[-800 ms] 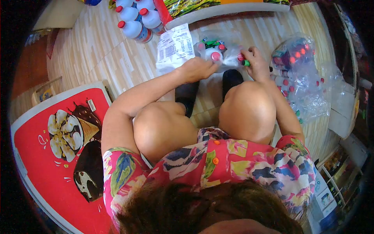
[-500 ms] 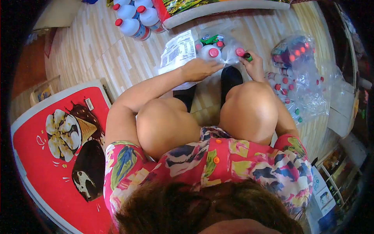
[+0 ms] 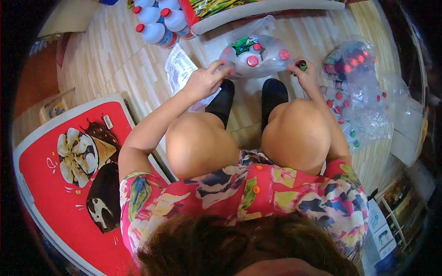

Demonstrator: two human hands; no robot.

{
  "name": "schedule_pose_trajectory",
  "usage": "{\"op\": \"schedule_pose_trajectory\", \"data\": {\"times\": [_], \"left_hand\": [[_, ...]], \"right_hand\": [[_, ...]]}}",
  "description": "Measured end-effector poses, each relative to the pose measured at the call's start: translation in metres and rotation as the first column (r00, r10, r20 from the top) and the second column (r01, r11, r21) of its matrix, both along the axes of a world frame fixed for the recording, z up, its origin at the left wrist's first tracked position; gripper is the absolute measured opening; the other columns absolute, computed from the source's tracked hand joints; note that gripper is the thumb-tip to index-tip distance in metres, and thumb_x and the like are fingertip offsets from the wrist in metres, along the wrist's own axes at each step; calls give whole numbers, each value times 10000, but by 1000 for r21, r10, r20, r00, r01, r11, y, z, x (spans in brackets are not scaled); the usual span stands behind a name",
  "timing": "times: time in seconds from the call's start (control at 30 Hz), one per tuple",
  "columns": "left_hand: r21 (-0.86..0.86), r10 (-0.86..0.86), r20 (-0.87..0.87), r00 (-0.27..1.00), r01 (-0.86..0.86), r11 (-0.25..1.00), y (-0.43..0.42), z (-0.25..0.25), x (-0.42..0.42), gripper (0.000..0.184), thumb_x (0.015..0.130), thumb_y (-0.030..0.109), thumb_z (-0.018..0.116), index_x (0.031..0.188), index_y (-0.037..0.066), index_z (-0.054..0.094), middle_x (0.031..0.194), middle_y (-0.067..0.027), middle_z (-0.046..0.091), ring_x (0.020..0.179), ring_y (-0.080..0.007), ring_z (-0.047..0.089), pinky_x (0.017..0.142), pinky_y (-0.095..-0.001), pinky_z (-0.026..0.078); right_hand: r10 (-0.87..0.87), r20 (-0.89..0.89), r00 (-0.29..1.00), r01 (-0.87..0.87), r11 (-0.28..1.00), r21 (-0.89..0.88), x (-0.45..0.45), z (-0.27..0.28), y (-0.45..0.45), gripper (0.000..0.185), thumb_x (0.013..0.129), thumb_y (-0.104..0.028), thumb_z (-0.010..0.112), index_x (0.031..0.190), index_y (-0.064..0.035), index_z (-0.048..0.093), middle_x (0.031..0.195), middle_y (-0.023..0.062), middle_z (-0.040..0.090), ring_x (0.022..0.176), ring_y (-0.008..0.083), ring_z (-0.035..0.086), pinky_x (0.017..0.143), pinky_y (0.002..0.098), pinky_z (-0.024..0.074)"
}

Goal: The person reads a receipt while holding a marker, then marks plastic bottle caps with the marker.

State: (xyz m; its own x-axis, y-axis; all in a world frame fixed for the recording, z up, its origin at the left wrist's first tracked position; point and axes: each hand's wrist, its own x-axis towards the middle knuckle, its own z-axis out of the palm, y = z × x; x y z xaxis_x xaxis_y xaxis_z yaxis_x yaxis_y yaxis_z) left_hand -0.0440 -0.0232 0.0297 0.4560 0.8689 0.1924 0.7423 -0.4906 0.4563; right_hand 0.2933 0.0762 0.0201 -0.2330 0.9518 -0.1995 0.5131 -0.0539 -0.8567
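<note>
In the head view, a clear plastic bag [image 3: 269,69] with its mouth spread stands on the floor just beyond my feet. Inside are white bottles with pinkish-red caps [image 3: 252,60] and a green packet [image 3: 241,45]. My left hand [image 3: 205,82] pinches the bag's left edge between thumb and fingers. At the bag's right side, my right hand [image 3: 305,76] is closed around a dark marker with a green end [image 3: 302,65]; its fingertips also touch the plastic. A printed paper sheet [image 3: 181,66] lies partly under my left forearm.
White bottles with red caps [image 3: 156,33] stand at the back left. More bottles in clear plastic wrap [image 3: 354,96] lie on the right. A red ice-cream freezer lid [image 3: 60,198] is close on my left. A colourful sack or panel [image 3: 262,10] borders the far side.
My hands have moved apart, and the bag's gathered top is now spread wide. The left hand has shifted left. The paper sheet has slid left, away from the bag.
</note>
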Motion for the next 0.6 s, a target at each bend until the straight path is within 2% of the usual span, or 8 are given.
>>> {"op": "schedule_pose_trajectory", "data": {"times": [0.07,0.17,0.2,0.27,0.37,0.47,0.53,0.6], "left_hand": [[-10,89,29,996,-89,996,-1,-7,-7,377,768,100,576,1140,113,520,1025,-107,543,659,-304,616,553,-388,521],[-69,170,-5,985,-170,983,3,-22,-19,380,769,104,576,1144,106,516,961,-114,562,679,-316,612,570,-406,517],[-187,196,-91,976,-210,960,5,-23,-21,410,763,112,574,1168,111,504,942,-132,592,742,-342,614,627,-428,515],[-277,214,-104,971,-235,932,11,-27,-21,474,761,126,580,1221,130,465,947,-143,606,777,-351,615,663,-444,506],[-310,192,-64,979,-203,929,21,-29,-13,584,778,162,603,1318,154,381,815,-161,620,735,-333,621,645,-428,495],[-386,135,37,990,-110,916,30,-35,5,674,790,200,625,1381,176,301,752,-166,621,703,-314,625,633,-409,489],[-508,102,60,993,-58,859,41,-32,20,730,787,240,650,1405,187,265,764,-164,624,698,-300,628,631,-404,484],[-469,91,154,984,-9,883,48,-43,28,678,782,243,657,1370,173,328,765,-162,627,682,-303,625,630,-404,482]], "right_hand": [[-122,3,993,121,989,-90,13,-12,-7,104,739,-92,661,786,-22,601,655,112,609,623,180,602,564,329,450],[-55,284,957,21,992,121,31,-67,-19,118,736,-107,641,800,-14,606,656,144,616,592,211,623,549,348,461],[-26,374,927,-46,982,184,30,-76,-22,112,736,-100,626,803,-13,606,658,155,616,582,221,623,542,355,463],[13,540,841,-198,938,286,20,-89,-28,107,736,-87,597,810,-9,606,663,178,618,562,239,625,527,368,467],[-86,260,962,132,977,-166,10,-109,-12,103,726,-55,579,807,-3,614,650,167,616,544,232,624,487,367,460],[-108,130,986,149,918,-368,14,-94,-6,150,725,-43,569,857,10,619,664,124,623,533,198,614,457,330,451],[-229,-62,971,199,929,-312,20,-61,-9,192,735,-55,590,911,18,614,684,90,617,521,168,594,452,293,440],[-278,-161,947,229,936,-268,18,-25,-5,236,741,-77,622,958,16,610,702,64,608,513,141,571,451,264,429]]}}
